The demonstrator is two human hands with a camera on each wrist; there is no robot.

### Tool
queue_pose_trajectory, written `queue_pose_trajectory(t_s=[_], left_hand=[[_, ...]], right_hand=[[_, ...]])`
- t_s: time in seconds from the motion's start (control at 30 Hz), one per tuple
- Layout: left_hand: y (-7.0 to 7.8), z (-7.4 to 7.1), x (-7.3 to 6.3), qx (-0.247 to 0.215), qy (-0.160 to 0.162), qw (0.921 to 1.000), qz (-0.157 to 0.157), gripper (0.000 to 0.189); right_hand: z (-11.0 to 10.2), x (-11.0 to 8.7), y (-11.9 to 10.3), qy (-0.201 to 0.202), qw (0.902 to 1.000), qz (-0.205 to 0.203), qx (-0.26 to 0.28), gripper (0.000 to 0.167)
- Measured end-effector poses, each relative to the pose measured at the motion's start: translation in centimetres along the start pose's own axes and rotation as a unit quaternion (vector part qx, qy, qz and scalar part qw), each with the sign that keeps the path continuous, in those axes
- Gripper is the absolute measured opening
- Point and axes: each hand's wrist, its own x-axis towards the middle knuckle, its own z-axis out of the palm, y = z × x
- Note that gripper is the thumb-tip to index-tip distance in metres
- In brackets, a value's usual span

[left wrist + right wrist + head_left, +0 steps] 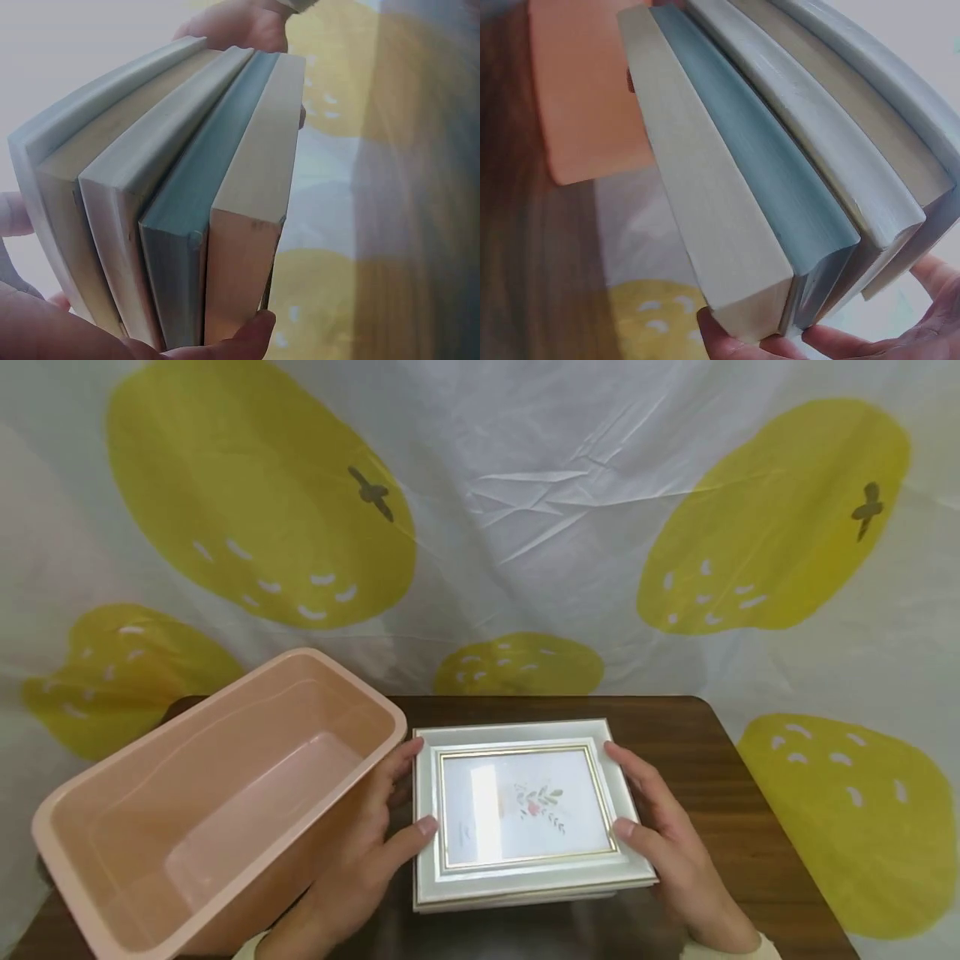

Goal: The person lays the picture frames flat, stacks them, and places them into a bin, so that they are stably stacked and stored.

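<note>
A stack of picture frames (527,806) is held between both hands above the table. The top one is white with a gold inner trim, and a small flower print shows behind its glossy front. In the left wrist view the frames' edges show white, tan, a teal frame (210,165) and a cream frame (255,150) at the bottom. My left hand (367,852) grips the stack's left side, thumb on the top frame's border. On the opposite side my right hand (675,852) holds it likewise, and its fingertips reach the bottom cream frame (705,195) in the right wrist view.
A pink plastic bin (247,760) stands at the left, tilted across the view, its inside bare and its rim close to my left hand. Under everything is a dark wooden table (720,785). A white curtain (525,552) printed with yellow fruit hangs behind the table.
</note>
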Motion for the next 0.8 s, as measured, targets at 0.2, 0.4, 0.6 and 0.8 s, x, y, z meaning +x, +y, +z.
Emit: queue_pose_trajectory(t_s=[0.2,0.4,0.6,0.8], left_hand=[[2.9,-1.6,-0.2,-0.005,0.004,0.9997,0.023,0.071],[5.2,-3.2,-1.3,-0.049,0.006,0.998,0.038,0.077],[5.9,-5.5,-2.5,-0.033,0.022,0.9986,0.035,0.081],[7.4,-7.5,-2.8,-0.034,0.047,0.9969,0.054,0.079]], right_hand=[[0.2,2.0,-2.8,-0.016,0.9995,-0.027,0.001,0.07],[1.4,3.8,-5.2,-0.047,0.9982,-0.035,0.011,0.07],[3.0,5.6,-6.8,-0.065,0.9971,-0.026,0.029,0.069],[5.1,8.6,-8.0,-0.073,0.9954,-0.029,0.055,0.069]])
